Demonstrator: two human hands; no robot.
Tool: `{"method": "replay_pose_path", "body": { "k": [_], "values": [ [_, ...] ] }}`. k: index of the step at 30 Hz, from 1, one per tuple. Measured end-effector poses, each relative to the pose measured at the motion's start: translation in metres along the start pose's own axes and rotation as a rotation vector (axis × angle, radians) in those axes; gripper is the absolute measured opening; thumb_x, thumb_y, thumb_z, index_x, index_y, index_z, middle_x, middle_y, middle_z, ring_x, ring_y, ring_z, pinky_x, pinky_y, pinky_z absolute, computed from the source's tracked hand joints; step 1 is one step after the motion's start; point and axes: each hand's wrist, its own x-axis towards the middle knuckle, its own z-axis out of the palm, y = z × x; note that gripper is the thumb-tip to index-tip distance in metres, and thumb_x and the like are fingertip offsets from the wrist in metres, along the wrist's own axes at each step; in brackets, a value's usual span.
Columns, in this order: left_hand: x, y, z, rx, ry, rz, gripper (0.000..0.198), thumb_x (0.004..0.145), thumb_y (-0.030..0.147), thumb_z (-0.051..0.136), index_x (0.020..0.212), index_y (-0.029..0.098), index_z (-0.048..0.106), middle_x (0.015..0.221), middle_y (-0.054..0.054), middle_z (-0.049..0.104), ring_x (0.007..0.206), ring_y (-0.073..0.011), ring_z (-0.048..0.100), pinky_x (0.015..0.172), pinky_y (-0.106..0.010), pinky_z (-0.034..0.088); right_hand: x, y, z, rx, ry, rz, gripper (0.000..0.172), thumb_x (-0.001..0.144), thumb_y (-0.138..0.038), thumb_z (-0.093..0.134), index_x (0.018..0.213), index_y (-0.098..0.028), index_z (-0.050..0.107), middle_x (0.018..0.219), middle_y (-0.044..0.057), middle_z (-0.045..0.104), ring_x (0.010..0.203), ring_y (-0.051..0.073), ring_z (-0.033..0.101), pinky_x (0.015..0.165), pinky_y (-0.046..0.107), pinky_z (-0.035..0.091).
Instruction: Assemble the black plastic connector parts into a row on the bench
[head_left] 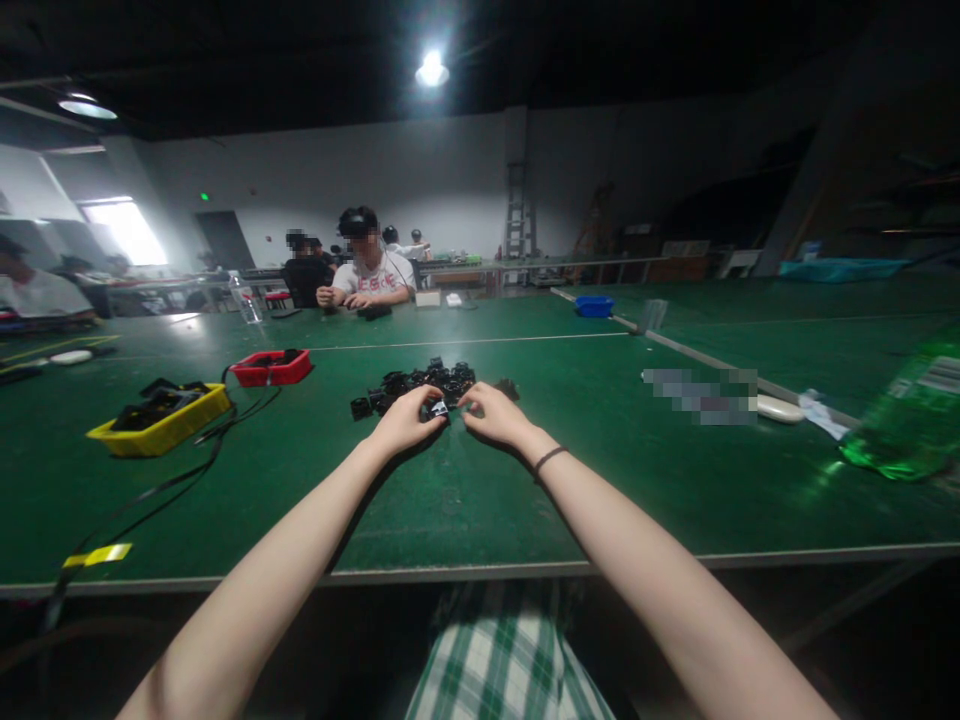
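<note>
My left hand (405,422) is closed around a small black part with a whitish face (438,409), gripped between thumb and fingers. Just to the right, my right hand (496,413) is curved with a small gap between thumb and forefinger; I see nothing held in it. Its fingertips are close to the part but apart from it. Right behind both hands lies a heap of small black parts (427,378) on the green table (465,510). Their exact kind is too small to tell.
On the left are a yellow tray (161,425) and a red tray (271,372) with black pieces, beside black cables (214,440). A green bottle (911,415) is at right. Farther back are a blue tray (595,307) and a seated person (373,275).
</note>
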Motion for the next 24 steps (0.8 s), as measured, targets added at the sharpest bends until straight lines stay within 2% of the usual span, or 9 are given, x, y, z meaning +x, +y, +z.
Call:
{"method": "replay_pose_path", "body": {
  "k": [5, 15, 24],
  "values": [
    [-0.0003, 0.0005, 0.0003, 0.016, 0.005, 0.002, 0.031, 0.078, 0.028, 0.059, 0.107, 0.019, 0.057, 0.108, -0.009, 0.066, 0.101, -0.0236, 0.063, 0.091, -0.038, 0.05, -0.0006, -0.0064, 0.0013, -0.005, -0.044, -0.071, 0.016, 0.076, -0.013, 0.061, 0.089, -0.017, 0.069, 0.094, 0.005, 0.058, 0.078, 0.014, 0.056, 0.077, 0.028, 0.047],
    [0.0, -0.0022, 0.0026, 0.045, 0.098, -0.059, 0.035, 0.079, 0.024, 0.059, 0.113, 0.018, 0.053, 0.113, -0.011, 0.065, 0.106, -0.0254, 0.062, 0.095, -0.041, 0.048, -0.0026, -0.009, 0.0001, 0.017, -0.089, -0.092, 0.018, 0.078, -0.015, 0.062, 0.093, -0.019, 0.07, 0.1, 0.005, 0.058, 0.089, 0.016, 0.058, 0.084, 0.03, 0.047],
    [0.001, -0.0043, 0.0024, 0.113, 0.119, -0.09, 0.035, 0.079, 0.021, 0.058, 0.114, 0.018, 0.054, 0.116, -0.012, 0.064, 0.111, -0.0267, 0.06, 0.098, -0.043, 0.047, -0.002, -0.0086, 0.0013, -0.016, -0.118, -0.096, 0.022, 0.079, -0.017, 0.062, 0.098, -0.02, 0.072, 0.104, 0.006, 0.059, 0.094, 0.018, 0.059, 0.091, 0.033, 0.046]
  ]
}}
